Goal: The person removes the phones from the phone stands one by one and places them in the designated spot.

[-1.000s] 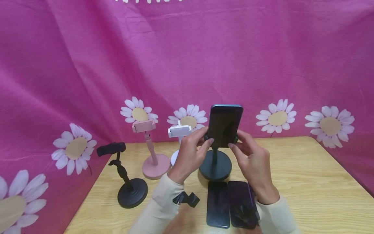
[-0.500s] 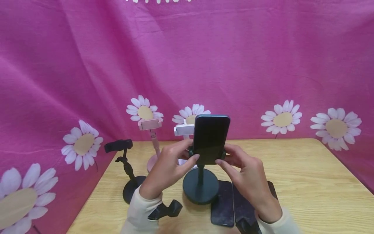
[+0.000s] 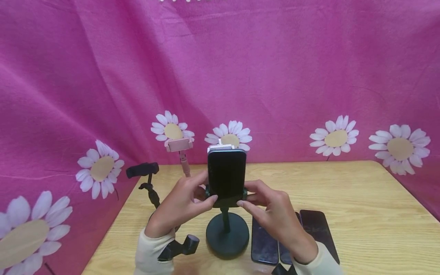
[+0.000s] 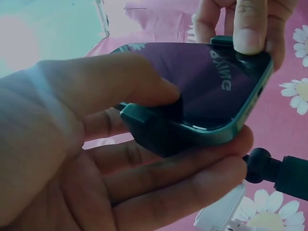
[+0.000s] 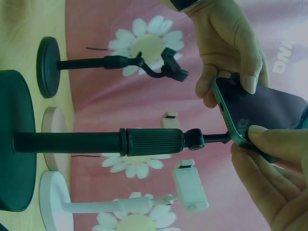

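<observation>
A dark smartphone (image 3: 227, 175) stands upright in the clamp (image 4: 149, 127) of a dark green phone stand (image 3: 227, 236). My left hand (image 3: 182, 204) pinches the phone's lower left side together with the clamp, thumb on the screen and fingers behind. On the opposite side, my right hand (image 3: 275, 208) holds the lower right corner the same way. Seen from the right wrist, the stand's ribbed post (image 5: 154, 142) runs up to a ball joint behind the phone. The round base sits on the wooden table (image 3: 371, 214).
Left of the hands is a black stand (image 3: 142, 170), with a pink stand (image 3: 179, 145) behind it. A white stand (image 5: 191, 185) is mostly hidden behind the phone in the head view. Under my right forearm lie several phones, including a left one (image 3: 264, 242) and a right one (image 3: 317, 225).
The green stand, with the phone in its clamp, has come left and nearer to me, both hands staying on it. The phone now overlaps the white stand. The head view has shifted slightly.
</observation>
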Tool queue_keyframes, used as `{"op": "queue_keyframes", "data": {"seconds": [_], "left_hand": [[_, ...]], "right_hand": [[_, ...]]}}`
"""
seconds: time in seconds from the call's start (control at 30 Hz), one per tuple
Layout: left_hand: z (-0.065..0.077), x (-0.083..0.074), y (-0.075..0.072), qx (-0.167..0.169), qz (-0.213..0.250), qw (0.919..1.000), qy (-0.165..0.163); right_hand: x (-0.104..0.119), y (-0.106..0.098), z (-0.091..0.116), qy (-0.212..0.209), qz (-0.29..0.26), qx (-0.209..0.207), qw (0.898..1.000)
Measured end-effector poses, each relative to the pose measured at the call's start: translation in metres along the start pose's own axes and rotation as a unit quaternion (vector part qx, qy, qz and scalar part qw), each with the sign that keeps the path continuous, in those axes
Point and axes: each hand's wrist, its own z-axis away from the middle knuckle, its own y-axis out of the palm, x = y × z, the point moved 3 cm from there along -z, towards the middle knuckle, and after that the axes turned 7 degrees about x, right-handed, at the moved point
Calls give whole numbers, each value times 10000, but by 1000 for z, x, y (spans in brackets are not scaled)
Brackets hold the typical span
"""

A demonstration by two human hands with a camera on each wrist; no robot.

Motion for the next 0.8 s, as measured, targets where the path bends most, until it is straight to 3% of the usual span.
{"op": "queue_keyframes", "data": {"seconds": [0.17,0.47,0.67,0.8], "left_hand": [[2,3,-1,51,-172,9998,-94],[1,-2,-3,-72,-711,9970,300],[2,-5,-2,-81,-1093,9931,412],[1,-2,-1,-122,-1043,9934,468]], "right_hand": [[-3,4,0,98,-71,141,9998],[-5,4,-2,227,-11,281,9993],[-6,4,-2,142,120,160,9997],[-6,4,-2,145,117,90,9998]]}}
